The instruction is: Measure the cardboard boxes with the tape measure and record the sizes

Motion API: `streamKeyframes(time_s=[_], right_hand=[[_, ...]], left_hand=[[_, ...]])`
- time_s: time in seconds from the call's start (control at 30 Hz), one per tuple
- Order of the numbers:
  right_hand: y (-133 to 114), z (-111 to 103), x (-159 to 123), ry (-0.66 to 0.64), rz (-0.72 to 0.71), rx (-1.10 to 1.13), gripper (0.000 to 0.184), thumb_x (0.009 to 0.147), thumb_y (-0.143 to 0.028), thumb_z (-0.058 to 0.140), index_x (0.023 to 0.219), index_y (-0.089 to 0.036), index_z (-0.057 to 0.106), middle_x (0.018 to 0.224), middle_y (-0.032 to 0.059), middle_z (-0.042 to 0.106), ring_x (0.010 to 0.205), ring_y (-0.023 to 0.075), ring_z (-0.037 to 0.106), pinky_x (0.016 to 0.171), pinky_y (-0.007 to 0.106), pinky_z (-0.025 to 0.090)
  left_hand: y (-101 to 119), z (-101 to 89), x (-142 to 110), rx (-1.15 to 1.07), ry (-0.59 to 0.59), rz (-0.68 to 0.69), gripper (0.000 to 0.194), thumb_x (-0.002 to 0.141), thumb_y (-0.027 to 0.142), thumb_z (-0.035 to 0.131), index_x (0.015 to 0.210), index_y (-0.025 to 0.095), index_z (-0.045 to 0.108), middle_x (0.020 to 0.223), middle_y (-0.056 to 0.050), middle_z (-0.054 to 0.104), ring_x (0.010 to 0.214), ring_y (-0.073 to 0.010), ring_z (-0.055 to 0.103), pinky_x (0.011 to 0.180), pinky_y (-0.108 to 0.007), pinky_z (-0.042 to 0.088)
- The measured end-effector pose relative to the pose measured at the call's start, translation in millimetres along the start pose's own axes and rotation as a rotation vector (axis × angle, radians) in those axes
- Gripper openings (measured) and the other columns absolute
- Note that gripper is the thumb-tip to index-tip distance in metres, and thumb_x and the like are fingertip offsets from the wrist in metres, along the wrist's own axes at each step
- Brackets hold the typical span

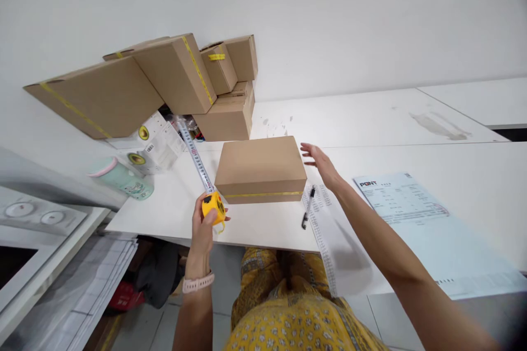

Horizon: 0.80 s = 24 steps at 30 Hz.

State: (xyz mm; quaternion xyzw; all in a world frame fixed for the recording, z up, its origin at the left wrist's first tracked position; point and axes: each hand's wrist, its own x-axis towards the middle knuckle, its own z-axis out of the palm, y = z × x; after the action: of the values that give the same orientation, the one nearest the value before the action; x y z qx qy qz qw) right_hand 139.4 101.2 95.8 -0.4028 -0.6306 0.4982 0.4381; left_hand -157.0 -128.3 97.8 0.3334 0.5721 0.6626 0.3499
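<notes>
Wrapped round a yellow tape measure (213, 207), my left hand (202, 222) is at the front left corner of a brown cardboard box (261, 164). The tape's white numbered blade (197, 159) is pulled out and slants up and away, left of the box; its far end is blurred near the stacked boxes. A yellow strip runs along the box's front face. My right hand (321, 163) hovers just off the box's right side, fingers stretched out and holding nothing. A black pen (308, 208) lies on a printed sheet (343, 241) in front of the box.
Several cardboard boxes (173, 73) are stacked against the wall at back left. A green tumbler (123, 178) and a white avocado-print carton (154, 145) stand at the left. Light blue papers (420, 224) lie at the right. The white table's (255, 224) front edge is near my lap.
</notes>
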Motion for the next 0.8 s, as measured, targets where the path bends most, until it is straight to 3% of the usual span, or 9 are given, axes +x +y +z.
streamKeyframes(time_s=[0.07,0.17,0.23,0.3,0.4,0.5,0.6,0.8], right_hand=[[1,0,-24,-0.120,-0.036,-0.053,0.066,0.096,-0.072,0.033,0.147,-0.033,0.049,0.157,0.0086,0.043,0.131,0.0247,0.052,0.099,0.040,0.051],[-16,8,-31,-0.089,-0.176,-0.256,0.069,0.089,-0.075,0.048,0.144,-0.033,0.054,0.162,0.0083,0.034,0.144,0.0296,0.037,0.109,0.046,0.044],[-32,12,-19,0.022,-0.232,-0.363,0.062,0.084,-0.071,0.060,0.131,-0.031,0.064,0.153,0.0093,0.044,0.141,0.0315,0.039,0.113,0.048,0.039],[-47,15,-1,0.126,-0.206,-0.403,0.048,0.085,-0.066,0.063,0.112,-0.027,0.071,0.131,0.0103,0.060,0.127,0.0309,0.048,0.108,0.048,0.041],[-61,17,24,0.193,-0.188,-0.443,0.036,0.088,-0.059,0.063,0.096,-0.025,0.072,0.106,0.0105,0.067,0.115,0.0306,0.050,0.098,0.045,0.045],[-71,21,38,0.184,-0.354,-0.579,0.026,0.095,-0.046,0.057,0.091,-0.024,0.070,0.106,0.0099,0.070,0.117,0.0315,0.049,0.101,0.047,0.038],[-78,28,46,0.111,-0.467,-0.761,0.027,0.101,-0.033,0.044,0.091,-0.022,0.067,0.105,0.0109,0.072,0.111,0.0301,0.053,0.099,0.045,0.035],[-76,38,61,0.105,-0.501,-0.891,0.035,0.105,-0.026,0.031,0.110,-0.021,0.065,0.110,0.0104,0.072,0.099,0.0273,0.055,0.086,0.038,0.036]], left_hand=[[-2,-3.4,11,-0.031,-0.063,-0.053,0.060,0.069,0.048,0.077,0.119,0.026,0.051,0.104,-0.003,0.061,0.074,-0.0205,0.071,0.057,-0.035,0.062],[10,1.6,23,-0.040,-0.150,-0.038,0.063,0.067,0.044,0.079,0.121,0.025,0.052,0.104,-0.003,0.061,0.072,-0.0201,0.070,0.056,-0.033,0.062],[25,7.1,31,-0.040,-0.190,0.000,0.065,0.066,0.043,0.079,0.122,0.025,0.052,0.105,-0.004,0.062,0.071,-0.0195,0.070,0.056,-0.032,0.061],[39,12.8,39,-0.033,-0.216,0.027,0.065,0.065,0.044,0.079,0.122,0.024,0.053,0.106,-0.004,0.063,0.073,-0.0201,0.070,0.056,-0.032,0.060],[50,22.5,40,-0.018,-0.183,0.075,0.064,0.066,0.045,0.078,0.122,0.026,0.052,0.113,-0.006,0.064,0.075,-0.0209,0.069,0.057,-0.031,0.060],[42,37.4,21,-0.065,-0.184,0.104,0.064,0.068,0.043,0.080,0.124,0.029,0.053,0.135,-0.009,0.058,0.076,-0.0188,0.068,0.056,-0.030,0.060],[21,59.6,-11,-0.140,-0.343,0.026,0.064,0.068,0.043,0.084,0.124,0.031,0.055,0.145,-0.009,0.052,0.078,-0.0186,0.068,0.055,-0.030,0.060],[-15,103.0,-56,-0.211,-0.541,-0.181,0.062,0.076,0.050,0.081,0.127,0.027,0.055,0.112,-0.007,0.062,0.081,-0.0188,0.063,0.058,-0.029,0.061]])
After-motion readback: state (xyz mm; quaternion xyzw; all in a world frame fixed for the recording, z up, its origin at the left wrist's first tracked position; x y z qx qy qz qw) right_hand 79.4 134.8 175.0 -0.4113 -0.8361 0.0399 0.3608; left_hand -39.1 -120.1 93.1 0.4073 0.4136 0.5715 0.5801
